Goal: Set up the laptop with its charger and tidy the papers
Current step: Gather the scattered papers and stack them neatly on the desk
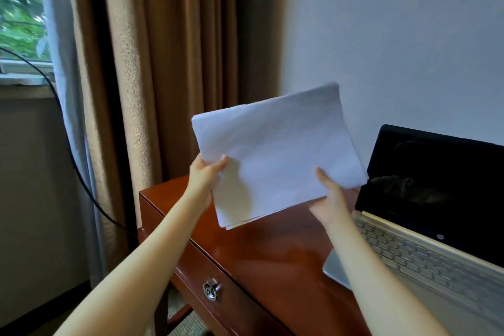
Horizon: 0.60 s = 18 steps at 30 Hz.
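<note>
A stack of white papers [275, 150] is held up in the air above the left part of the red-brown wooden desk [261, 254]. My left hand [204, 172] grips its left edge and my right hand [330, 194] grips its lower right edge. An open silver laptop [425, 248] with a dark screen stands on the desk at the right, partly behind the papers' right corner. No charger brick shows; a black cable [73, 155] runs down from the window toward the desk's left side.
Brown curtains [169, 63] and a sheer curtain hang left of the desk beside a window [21, 8]. A white wall stands behind the desk. The desk front has a drawer with a metal ring pull [211, 290].
</note>
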Tool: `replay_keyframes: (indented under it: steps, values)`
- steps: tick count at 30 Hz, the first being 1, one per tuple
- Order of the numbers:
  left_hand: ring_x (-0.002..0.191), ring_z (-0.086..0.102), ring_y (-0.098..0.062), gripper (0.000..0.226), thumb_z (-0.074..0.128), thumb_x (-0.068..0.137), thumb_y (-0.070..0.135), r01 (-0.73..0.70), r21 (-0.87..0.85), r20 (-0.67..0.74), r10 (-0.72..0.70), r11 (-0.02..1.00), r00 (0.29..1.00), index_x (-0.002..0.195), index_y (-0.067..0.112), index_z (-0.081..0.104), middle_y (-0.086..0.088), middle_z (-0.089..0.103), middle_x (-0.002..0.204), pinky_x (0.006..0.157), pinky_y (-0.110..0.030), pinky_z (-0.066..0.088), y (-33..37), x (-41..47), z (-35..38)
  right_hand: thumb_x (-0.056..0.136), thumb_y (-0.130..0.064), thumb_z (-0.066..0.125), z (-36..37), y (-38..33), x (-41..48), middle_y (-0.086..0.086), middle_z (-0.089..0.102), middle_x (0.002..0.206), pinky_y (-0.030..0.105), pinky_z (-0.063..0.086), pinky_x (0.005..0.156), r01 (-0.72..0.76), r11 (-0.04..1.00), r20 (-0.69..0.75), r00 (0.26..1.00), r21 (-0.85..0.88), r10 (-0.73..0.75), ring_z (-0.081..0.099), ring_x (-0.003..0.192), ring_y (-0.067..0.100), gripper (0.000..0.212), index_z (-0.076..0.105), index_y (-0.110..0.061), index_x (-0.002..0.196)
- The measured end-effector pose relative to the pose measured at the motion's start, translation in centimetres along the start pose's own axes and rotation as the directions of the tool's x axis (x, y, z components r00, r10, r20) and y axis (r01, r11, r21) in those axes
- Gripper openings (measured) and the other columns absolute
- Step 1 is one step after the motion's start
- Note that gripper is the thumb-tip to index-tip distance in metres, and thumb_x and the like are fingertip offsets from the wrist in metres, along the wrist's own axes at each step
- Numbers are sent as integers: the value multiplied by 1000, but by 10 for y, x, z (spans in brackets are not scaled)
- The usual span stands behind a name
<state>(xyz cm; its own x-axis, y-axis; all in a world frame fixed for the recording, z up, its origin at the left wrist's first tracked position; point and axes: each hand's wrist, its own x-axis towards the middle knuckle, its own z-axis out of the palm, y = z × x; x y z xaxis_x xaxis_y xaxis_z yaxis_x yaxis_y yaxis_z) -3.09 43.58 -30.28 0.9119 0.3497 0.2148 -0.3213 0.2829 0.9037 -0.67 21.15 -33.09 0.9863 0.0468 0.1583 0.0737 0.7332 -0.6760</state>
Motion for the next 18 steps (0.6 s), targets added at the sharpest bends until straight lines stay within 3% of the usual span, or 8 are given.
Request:
replay_keyframes:
  steps: [2,5,8,9,11,13,16,18]
  values:
    - [76,61,-16,21,58,89,2,-23,63,8,23,998,1000,107,12,54,-1,63,90,63,-28,56,5,8,-14,72,-14,71,-21,-17,2,2,72,96,36,54,83,14,999,-89,996,-40,-18,70,86,17,28,64,-17,100]
    - [78,60,-15,21,61,87,1,-79,155,32,75,985,997,103,14,55,2,62,89,72,-33,51,9,18,-27,88,-4,56,-42,-39,1,2,69,92,29,53,79,24,924,-167,981,-382,-95,68,81,13,15,62,-16,95]
    - [78,60,-14,19,62,86,1,-133,235,99,112,963,989,97,15,56,1,62,88,71,-31,51,10,22,-24,88,1,57,-28,-40,2,0,65,97,18,49,79,93,764,-71,981,-639,-178,64,87,11,18,59,-14,97]
    - [79,60,-14,18,61,87,2,-151,239,108,128,959,986,99,14,56,1,62,89,71,-30,51,10,23,-21,88,4,55,-20,-39,4,3,64,101,17,49,80,150,742,-35,973,-653,-228,64,88,10,19,58,-10,102]
    - [82,60,-15,16,61,87,3,-191,209,122,168,959,978,99,14,57,1,62,90,74,-31,52,14,27,-17,89,4,54,-7,-42,9,9,61,113,26,45,95,250,721,-1,945,-646,-328,60,101,17,28,55,-6,115]
    - [81,62,-15,14,61,87,7,-215,189,152,188,958,970,93,20,58,1,63,91,76,-32,53,19,32,-17,89,2,55,0,-50,13,8,60,114,29,42,98,297,691,41,932,-659,-361,56,106,20,27,53,-8,115]
    - [73,66,-6,14,64,86,13,-214,236,195,170,948,966,95,24,59,3,65,92,70,-23,56,18,35,-26,88,-4,59,2,-56,12,-1,62,103,17,44,82,281,684,67,944,-673,-322,58,95,12,26,53,-12,112]
    - [78,66,-9,32,69,83,20,-185,259,183,139,948,973,112,16,55,-2,65,100,67,-22,55,10,34,-32,86,-9,63,2,-51,9,-6,62,96,15,45,71,244,702,31,953,-669,-302,59,86,7,29,51,-14,112]
